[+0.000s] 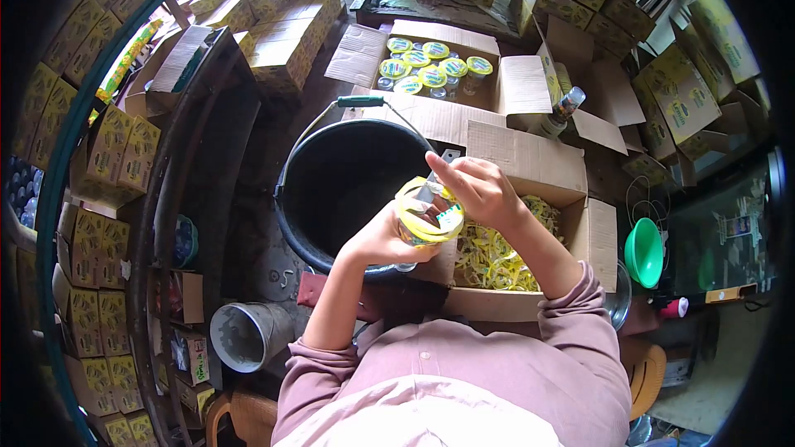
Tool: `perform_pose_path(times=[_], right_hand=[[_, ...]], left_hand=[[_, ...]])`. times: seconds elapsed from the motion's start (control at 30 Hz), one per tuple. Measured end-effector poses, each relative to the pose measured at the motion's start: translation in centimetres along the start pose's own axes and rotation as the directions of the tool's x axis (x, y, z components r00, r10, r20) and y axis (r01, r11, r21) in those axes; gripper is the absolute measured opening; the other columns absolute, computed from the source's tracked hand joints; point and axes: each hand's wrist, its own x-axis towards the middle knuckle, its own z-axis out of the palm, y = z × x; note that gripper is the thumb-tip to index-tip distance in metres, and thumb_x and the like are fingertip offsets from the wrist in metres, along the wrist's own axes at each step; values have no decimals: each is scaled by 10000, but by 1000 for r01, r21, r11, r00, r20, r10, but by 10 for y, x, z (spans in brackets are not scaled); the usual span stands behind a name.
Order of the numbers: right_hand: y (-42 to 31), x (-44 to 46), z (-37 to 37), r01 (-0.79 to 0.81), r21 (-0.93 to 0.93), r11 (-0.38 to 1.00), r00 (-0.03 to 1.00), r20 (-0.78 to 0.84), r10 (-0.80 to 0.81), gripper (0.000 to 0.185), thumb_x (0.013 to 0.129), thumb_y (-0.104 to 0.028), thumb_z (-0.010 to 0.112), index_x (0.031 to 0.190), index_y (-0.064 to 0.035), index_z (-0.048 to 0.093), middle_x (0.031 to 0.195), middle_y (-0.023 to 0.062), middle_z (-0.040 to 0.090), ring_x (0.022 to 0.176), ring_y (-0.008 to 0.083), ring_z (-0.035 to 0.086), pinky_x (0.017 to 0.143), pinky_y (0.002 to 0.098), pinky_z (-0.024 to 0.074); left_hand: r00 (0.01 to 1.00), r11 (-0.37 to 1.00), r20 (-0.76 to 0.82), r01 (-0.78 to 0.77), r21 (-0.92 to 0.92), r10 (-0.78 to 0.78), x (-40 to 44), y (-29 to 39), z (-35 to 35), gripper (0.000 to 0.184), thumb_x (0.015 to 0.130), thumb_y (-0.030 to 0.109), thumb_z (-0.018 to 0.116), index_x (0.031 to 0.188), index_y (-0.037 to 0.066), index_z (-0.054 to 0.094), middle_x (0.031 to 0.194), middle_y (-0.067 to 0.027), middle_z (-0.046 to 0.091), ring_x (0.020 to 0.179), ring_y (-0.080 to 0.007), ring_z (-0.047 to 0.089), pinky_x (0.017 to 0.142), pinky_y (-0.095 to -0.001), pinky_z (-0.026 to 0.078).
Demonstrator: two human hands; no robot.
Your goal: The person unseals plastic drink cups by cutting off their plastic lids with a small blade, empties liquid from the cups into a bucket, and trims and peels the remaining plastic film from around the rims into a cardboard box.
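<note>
A crowded storeroom here, rows of yellow-printed cartons (pixel 95 273) down the left, with the lens's black curve cutting off the outermost ones and glare washing out the top edge. In the middle stands a big black bucket (pixel 286 199), its inside so dark that the bottom can't be made out. And right at its near rim, here's the action: the left hand (pixel 377 234) is wrapped around a clear cup (pixel 429 232) with a yellow rim, the palm covering much of its side, a bit of clear plastic peeking out below. The right hand (pixel 482 192) is curled in over the top, fingers closed on a flat grey tool (pixel 427 192); those fingers hide its middle, so its full shape, and how firmly it's gripped, I can't tell. A green-and-white patch shows on the cup, its print too small to read. Just beside, partly behind the right forearm, an open carton (pixel 598 240) holds tangled yellow strips (pixel 489 257). Beyond it, another open box (pixel 447 31) carries yellow-lidded cups (pixel 432 74), the lettering blurred. Over on the right, a green bowl (pixel 644 252) leans on its side.
</note>
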Motion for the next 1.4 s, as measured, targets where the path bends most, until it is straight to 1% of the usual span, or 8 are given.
perform_pose_path(times=[0.5,0.77,0.9,1.07,1.17,1.23,1.3,1.4], right_hand=[[-3,-3,4,110,-20,994,993,-51,-111,259,637,-127,647,880,-68,578,721,-3,556,702,137,583,615,259,513],[-2,0,-4,-22,32,999,983,-183,28,208,612,-85,669,808,-70,601,692,35,561,678,186,583,605,284,501],[1,-13,-19,-247,-49,968,917,-336,217,251,560,0,664,800,-64,623,689,51,570,649,216,572,593,311,483],[2,-64,-38,-692,-107,714,717,-212,664,204,596,24,584,790,-33,606,690,128,561,633,275,575,571,340,477],[0,-108,-51,-806,-230,545,529,132,838,155,616,40,538,749,-13,597,706,176,575,660,316,587,579,369,473],[-12,-129,-59,-872,-363,328,203,343,917,148,604,50,521,714,-10,601,689,183,584,673,329,594,598,382,473],[-20,-144,-55,-875,-366,317,187,348,919,115,590,52,528,647,-18,599,665,170,591,679,317,607,612,380,475],[-26,-150,-57,-854,-444,269,93,379,921,416,586,67,543,983,-55,565,686,188,600,696,318,612,642,373,490]], left_hand=[[952,996,303,63,-69,-39,-3,-19,-18,413,608,18,697,987,24,534,808,-36,614,710,-90,579,667,-228,487],[927,857,376,208,-471,-18,-3,-20,-16,491,609,20,700,1058,17,501,855,-72,607,746,-112,587,664,-250,504],[973,997,218,-64,-43,72,1,-12,-24,548,590,33,736,1075,16,483,879,-44,565,783,-91,541,712,-230,452],[931,919,-165,-271,288,326,6,-7,-14,473,566,14,746,994,13,542,849,-44,610,732,-91,578,702,-225,481],[902,889,-197,-303,342,384,7,-19,-16,462,561,18,748,980,16,552,856,-47,619,736,-90,586,713,-225,485],[901,888,-199,-302,348,385,7,-19,-15,460,559,20,748,978,18,557,873,-50,621,754,-95,592,727,-223,485],[898,898,-220,-303,319,382,7,-23,-14,463,559,21,748,981,20,559,874,-49,620,757,-95,591,727,-224,484],[892,884,-215,-308,353,396,6,-24,-16,469,560,24,749,988,20,558,879,-49,619,764,-94,591,730,-224,484]])
